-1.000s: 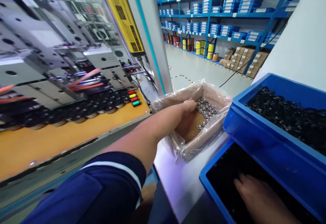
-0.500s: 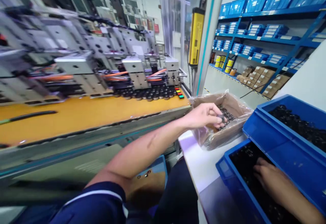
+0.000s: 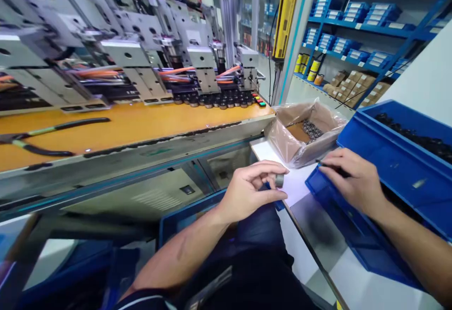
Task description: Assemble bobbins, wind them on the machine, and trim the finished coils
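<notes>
Metal cylinder point(image 3: 279, 180) sits at the fingertips of the left hand point(image 3: 254, 190), between forefinger and thumb; fingers closed round it, thumb contact hard to confirm. Tip hold probably keeps most of it exposed. Right hand point(image 3: 353, 178) pinches a small dark piece point(image 3: 320, 162), which pokes out past thumb and forefinger by the lower blue bin point(image 3: 312, 183); exact part unclear. Hands apart, held pieces pointing toward each other. Plastic-lined carton point(image 3: 286, 144) and upper blue bin point(image 3: 399, 157) stand close by, presumably for short reaches.
</notes>
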Tool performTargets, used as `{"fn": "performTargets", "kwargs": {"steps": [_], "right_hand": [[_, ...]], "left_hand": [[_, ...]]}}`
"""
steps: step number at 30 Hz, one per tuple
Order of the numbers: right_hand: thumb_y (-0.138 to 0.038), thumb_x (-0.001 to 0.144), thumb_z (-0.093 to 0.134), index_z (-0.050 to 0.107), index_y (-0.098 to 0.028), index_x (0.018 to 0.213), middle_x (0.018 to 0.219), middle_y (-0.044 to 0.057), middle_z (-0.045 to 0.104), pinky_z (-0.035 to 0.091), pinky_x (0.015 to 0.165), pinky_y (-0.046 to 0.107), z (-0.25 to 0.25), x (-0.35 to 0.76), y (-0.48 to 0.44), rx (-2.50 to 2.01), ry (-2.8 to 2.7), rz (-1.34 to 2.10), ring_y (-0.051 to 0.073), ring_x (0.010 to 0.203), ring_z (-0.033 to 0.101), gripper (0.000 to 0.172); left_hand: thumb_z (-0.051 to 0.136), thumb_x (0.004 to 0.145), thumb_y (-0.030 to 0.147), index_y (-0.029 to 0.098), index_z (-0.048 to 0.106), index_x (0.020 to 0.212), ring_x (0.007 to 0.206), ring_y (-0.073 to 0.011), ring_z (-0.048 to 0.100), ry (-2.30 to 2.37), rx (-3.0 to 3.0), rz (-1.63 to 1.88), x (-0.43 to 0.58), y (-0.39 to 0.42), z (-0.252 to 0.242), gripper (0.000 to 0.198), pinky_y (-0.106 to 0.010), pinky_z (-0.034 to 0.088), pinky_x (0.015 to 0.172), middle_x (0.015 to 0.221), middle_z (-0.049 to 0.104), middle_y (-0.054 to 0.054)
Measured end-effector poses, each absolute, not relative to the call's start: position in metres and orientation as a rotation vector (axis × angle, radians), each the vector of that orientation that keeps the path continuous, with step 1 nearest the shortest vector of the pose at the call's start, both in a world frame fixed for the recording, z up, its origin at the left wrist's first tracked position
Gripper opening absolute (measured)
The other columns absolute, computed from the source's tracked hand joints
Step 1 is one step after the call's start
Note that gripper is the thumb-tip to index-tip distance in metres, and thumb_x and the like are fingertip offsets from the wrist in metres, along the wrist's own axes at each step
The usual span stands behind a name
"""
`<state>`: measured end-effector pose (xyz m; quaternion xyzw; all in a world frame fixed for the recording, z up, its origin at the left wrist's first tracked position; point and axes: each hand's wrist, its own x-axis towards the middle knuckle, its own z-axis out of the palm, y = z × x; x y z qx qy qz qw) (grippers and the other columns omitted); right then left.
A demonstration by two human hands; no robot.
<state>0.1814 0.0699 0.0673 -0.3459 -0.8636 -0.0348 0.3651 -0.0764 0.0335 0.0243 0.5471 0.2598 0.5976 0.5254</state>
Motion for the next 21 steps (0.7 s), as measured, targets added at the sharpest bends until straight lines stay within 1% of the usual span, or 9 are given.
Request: {"fn": "performTargets", "kwargs": {"steps": [3, 5, 7, 9, 12, 14, 16, 18, 21], "right_hand": [[-0.014, 0.086, 0.068, 0.064, -0.018, 0.089, 0.081, 0.004, 0.062, 0.053, 0.064, 0.025, 0.057, 0.152, 0.045, -0.711, -2.18, 0.036, 0.014, 0.073, 0.062, 0.006], [-0.012, 0.086, 0.068, 0.062, -0.017, 0.089, 0.078, 0.003, 0.062, 0.053, 0.061, 0.024, 0.047, 0.145, 0.035, -0.607, -2.208, 0.085, 0.013, 0.07, 0.062, 0.008], [-0.012, 0.086, 0.067, 0.062, -0.017, 0.09, 0.077, 0.004, 0.064, 0.054, 0.06, 0.024, 0.041, 0.145, 0.031, -0.561, -2.224, 0.087, 0.013, 0.068, 0.063, 0.009], [-0.012, 0.086, 0.067, 0.063, -0.017, 0.09, 0.077, 0.004, 0.065, 0.055, 0.06, 0.024, 0.039, 0.147, 0.031, -0.563, -2.222, 0.078, 0.013, 0.069, 0.064, 0.008], [-0.013, 0.087, 0.067, 0.063, -0.017, 0.09, 0.078, 0.005, 0.065, 0.056, 0.06, 0.024, 0.039, 0.149, 0.033, -0.588, -2.226, 0.096, 0.013, 0.069, 0.065, 0.007], [-0.013, 0.087, 0.068, 0.062, -0.016, 0.09, 0.079, 0.006, 0.065, 0.056, 0.06, 0.024, 0.039, 0.15, 0.034, -0.594, -2.229, 0.112, 0.013, 0.07, 0.065, 0.007], [-0.013, 0.086, 0.068, 0.061, -0.015, 0.09, 0.079, 0.006, 0.065, 0.056, 0.06, 0.024, 0.038, 0.15, 0.034, -0.596, -2.231, 0.117, 0.013, 0.07, 0.065, 0.008], [-0.014, 0.087, 0.068, 0.061, -0.015, 0.091, 0.079, 0.006, 0.065, 0.056, 0.06, 0.024, 0.037, 0.15, 0.033, -0.6, -2.238, 0.121, 0.013, 0.07, 0.065, 0.008], [-0.015, 0.089, 0.066, 0.06, -0.016, 0.091, 0.08, 0.006, 0.065, 0.056, 0.061, 0.024, 0.037, 0.15, 0.033, -0.609, -2.255, 0.131, 0.013, 0.071, 0.065, 0.007]], "left_hand": [[0.087, 0.064, 0.015, 0.018, 0.08, 0.094, 0.071, -0.0101, 0.064, 0.646, 1.305, 1.377, -0.075, 0.025, 0.015, 0.031, -0.02, 0.055, 0.067, 0.105, 0.073, -0.01], [0.086, 0.067, 0.016, 0.018, 0.079, 0.097, 0.076, -0.0122, 0.066, 0.643, 1.304, 1.362, -0.072, 0.022, 0.008, 0.031, -0.021, 0.056, 0.071, 0.104, 0.075, -0.011], [0.086, 0.067, 0.015, 0.019, 0.078, 0.102, 0.079, -0.0135, 0.068, 0.62, 1.284, 1.362, -0.068, 0.02, 0.004, 0.036, -0.023, 0.058, 0.074, 0.103, 0.076, -0.011], [0.085, 0.067, 0.012, 0.02, 0.078, 0.102, 0.078, -0.0135, 0.069, 0.594, 1.263, 1.372, -0.064, 0.021, 0.002, 0.037, -0.024, 0.059, 0.075, 0.105, 0.077, -0.01], [0.084, 0.068, 0.009, 0.02, 0.079, 0.093, 0.08, -0.0136, 0.071, 0.545, 1.275, 1.395, -0.06, 0.022, 0.003, 0.027, -0.023, 0.059, 0.075, 0.112, 0.075, -0.01], [0.083, 0.068, 0.008, 0.018, 0.079, 0.089, 0.082, -0.0141, 0.072, 0.549, 1.293, 1.407, -0.058, 0.023, 0.005, 0.024, -0.022, 0.059, 0.075, 0.107, 0.077, -0.01], [0.084, 0.066, 0.007, 0.016, 0.078, 0.093, 0.082, -0.0146, 0.073, 0.6, 1.287, 1.4, -0.057, 0.023, 0.008, 0.03, -0.021, 0.059, 0.075, 0.099, 0.078, -0.01], [0.086, 0.063, 0.007, 0.016, 0.077, 0.099, 0.082, -0.0151, 0.073, 0.671, 1.271, 1.374, -0.056, 0.023, 0.01, 0.038, -0.021, 0.059, 0.075, 0.097, 0.079, -0.009], [0.087, 0.062, 0.007, 0.015, 0.077, 0.096, 0.084, -0.0161, 0.074, 0.726, 1.267, 1.341, -0.054, 0.023, 0.009, 0.036, -0.021, 0.06, 0.076, 0.098, 0.079, -0.01]]}}
